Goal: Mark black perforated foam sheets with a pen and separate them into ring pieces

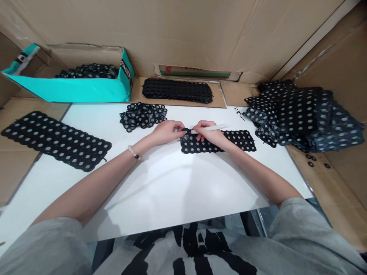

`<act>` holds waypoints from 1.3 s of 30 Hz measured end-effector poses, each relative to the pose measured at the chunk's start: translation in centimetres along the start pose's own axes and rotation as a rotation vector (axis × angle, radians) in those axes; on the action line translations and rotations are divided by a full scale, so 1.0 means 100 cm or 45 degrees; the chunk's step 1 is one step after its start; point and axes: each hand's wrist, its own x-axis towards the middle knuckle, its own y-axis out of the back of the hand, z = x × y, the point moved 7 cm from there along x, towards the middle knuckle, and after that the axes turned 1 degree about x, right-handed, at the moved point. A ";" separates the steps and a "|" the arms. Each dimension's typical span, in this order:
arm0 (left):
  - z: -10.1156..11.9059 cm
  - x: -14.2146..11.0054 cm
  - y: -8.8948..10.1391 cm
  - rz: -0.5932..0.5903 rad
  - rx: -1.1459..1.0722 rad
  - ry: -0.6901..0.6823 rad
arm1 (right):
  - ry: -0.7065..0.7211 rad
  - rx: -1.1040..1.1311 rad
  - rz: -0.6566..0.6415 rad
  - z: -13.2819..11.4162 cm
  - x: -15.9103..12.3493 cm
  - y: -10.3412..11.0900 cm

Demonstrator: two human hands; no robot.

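Note:
A black perforated sheet (237, 139) with rows of round holes lies on the white board (172, 183) in front of me. My left hand (166, 131) is closed in a pinch at the sheet's upper left corner, on a small black ring (185, 131). My right hand (209, 133) rests on the sheet, fingers curled around a thin white stick (219, 127) that points right. The two hands nearly touch. A loose pile of black rings (142, 115) lies just beyond my left hand.
A teal box (71, 88) holding more rings stands at the back left. Another perforated sheet (57, 139) lies at the left, a stack of sheets (301, 114) at the right, a black strip (177, 90) at the back. Cardboard walls surround everything.

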 end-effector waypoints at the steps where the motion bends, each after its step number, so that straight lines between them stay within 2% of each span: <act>1: 0.000 0.000 0.000 0.002 -0.001 0.001 | 0.016 -0.008 0.006 0.001 0.000 0.000; 10: -0.010 0.006 -0.009 -0.047 -0.158 0.013 | 0.095 -0.173 0.102 -0.003 -0.008 0.001; 18: -0.012 0.008 -0.015 -0.089 -0.459 0.171 | 0.355 -0.533 0.233 -0.018 -0.014 -0.009; 22: -0.009 0.006 -0.020 -0.226 -0.533 0.193 | 0.397 -0.635 0.244 -0.017 -0.013 -0.012; 25: -0.005 0.003 -0.020 -0.279 -0.520 0.176 | 0.358 -0.565 0.247 -0.015 -0.011 -0.009; 29: 0.000 0.001 -0.009 -0.159 -0.301 0.142 | 0.192 -0.216 0.180 -0.004 -0.007 -0.001; 31: 0.003 0.001 -0.007 -0.151 -0.237 0.096 | 0.149 -0.076 0.140 0.000 -0.006 0.000; 35: 0.001 0.003 -0.011 -0.207 -0.406 0.057 | 0.185 -0.022 0.103 -0.001 -0.005 -0.002; 39: -0.005 0.003 -0.017 -0.224 -0.696 0.160 | 0.213 -0.012 0.088 0.000 -0.004 -0.003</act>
